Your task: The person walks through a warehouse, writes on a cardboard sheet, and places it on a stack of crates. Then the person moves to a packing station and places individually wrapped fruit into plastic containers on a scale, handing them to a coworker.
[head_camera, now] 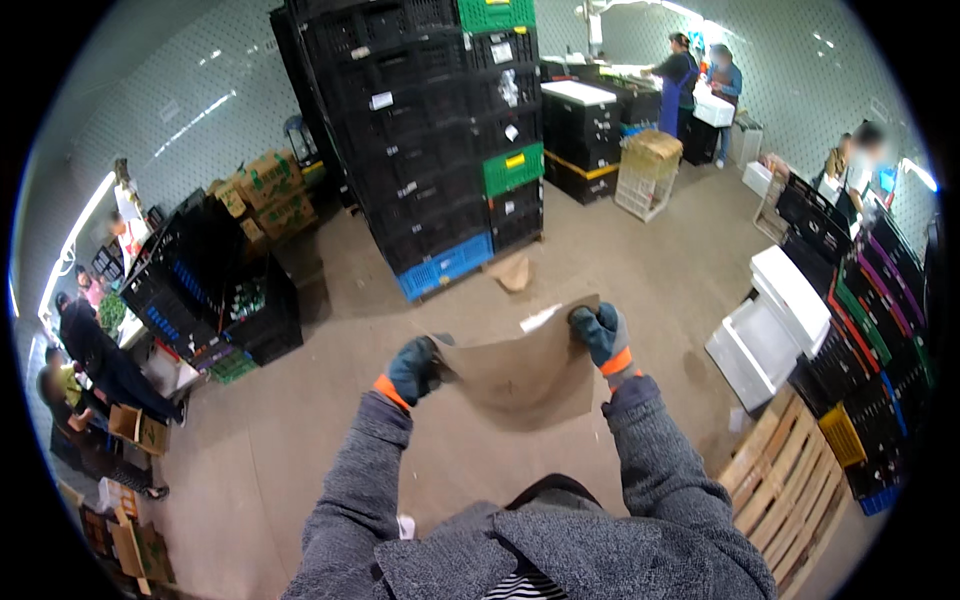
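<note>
A brown sheet, paper or thin cardboard (517, 382), hangs in a curve between my two gloved hands. My left hand (416, 369), in a dark blue-green work glove with an orange cuff, grips its left edge. At the upper right corner, my right hand (602, 334) in a matching glove holds the other side. A small white patch (540, 318) shows at the sheet's top edge; whether it is a label or a separate scrap I cannot tell. On the floor beyond lies a brown paper piece (513, 273), close to the stacked crates.
A tall stack of black plastic crates (420, 150) stands ahead. To the right are white foam boxes (757, 352), a wooden pallet (787, 487) and more stacked crates (885, 300). Cardboard boxes (274, 191) are piled back left. People work at left, back right and far right.
</note>
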A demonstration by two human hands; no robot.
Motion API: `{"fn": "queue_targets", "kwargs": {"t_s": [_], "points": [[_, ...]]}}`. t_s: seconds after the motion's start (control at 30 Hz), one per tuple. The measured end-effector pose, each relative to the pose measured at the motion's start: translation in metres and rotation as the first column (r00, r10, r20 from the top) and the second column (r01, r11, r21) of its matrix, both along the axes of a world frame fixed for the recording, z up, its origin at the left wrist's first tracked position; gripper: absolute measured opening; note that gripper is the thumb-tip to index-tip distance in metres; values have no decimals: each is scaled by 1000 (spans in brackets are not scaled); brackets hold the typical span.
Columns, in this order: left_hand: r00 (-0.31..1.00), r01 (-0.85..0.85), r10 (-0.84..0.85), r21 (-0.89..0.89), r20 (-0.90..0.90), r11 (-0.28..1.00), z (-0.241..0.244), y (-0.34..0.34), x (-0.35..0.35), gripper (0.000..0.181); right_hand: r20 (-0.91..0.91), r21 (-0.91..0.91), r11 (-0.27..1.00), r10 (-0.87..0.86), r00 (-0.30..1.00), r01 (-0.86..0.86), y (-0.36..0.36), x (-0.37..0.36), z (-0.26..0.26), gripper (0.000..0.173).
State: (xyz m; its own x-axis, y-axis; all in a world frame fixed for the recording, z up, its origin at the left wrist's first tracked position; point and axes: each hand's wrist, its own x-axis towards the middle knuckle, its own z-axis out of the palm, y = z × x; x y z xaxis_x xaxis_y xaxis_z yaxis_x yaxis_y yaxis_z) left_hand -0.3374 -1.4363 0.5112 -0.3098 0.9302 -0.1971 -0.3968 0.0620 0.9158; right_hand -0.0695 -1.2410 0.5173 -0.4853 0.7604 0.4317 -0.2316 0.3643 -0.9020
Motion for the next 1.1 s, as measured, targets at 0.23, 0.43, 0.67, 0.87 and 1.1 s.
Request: {"fn": "queue_targets", "kwargs": {"t_s": [0.23, 0.43, 0.67, 0.87, 1.1], "points": [[850, -440, 465, 155, -245, 885, 58, 136, -68, 29, -16, -90, 973, -215, 976, 213, 145, -113, 5, 31], [699, -557, 659, 365, -278, 746, 132, 248, -151, 26, -134, -251, 968, -52, 990, 17, 272, -236, 71, 29], [644, -503, 692, 501, -326, 704, 235, 325, -265, 25, -243, -106, 970, 188, 952, -219, 373, -370, 188, 20], [295, -417, 506, 367, -810, 831, 352, 371, -357, 43, -256, 22, 973, 227, 940, -229, 464, -473, 305, 24], [-657, -200, 471, 738, -589, 644, 463, 446, -492, 89, -120, 108, 978, 193, 974, -180, 556, -602, 455, 35]]}}
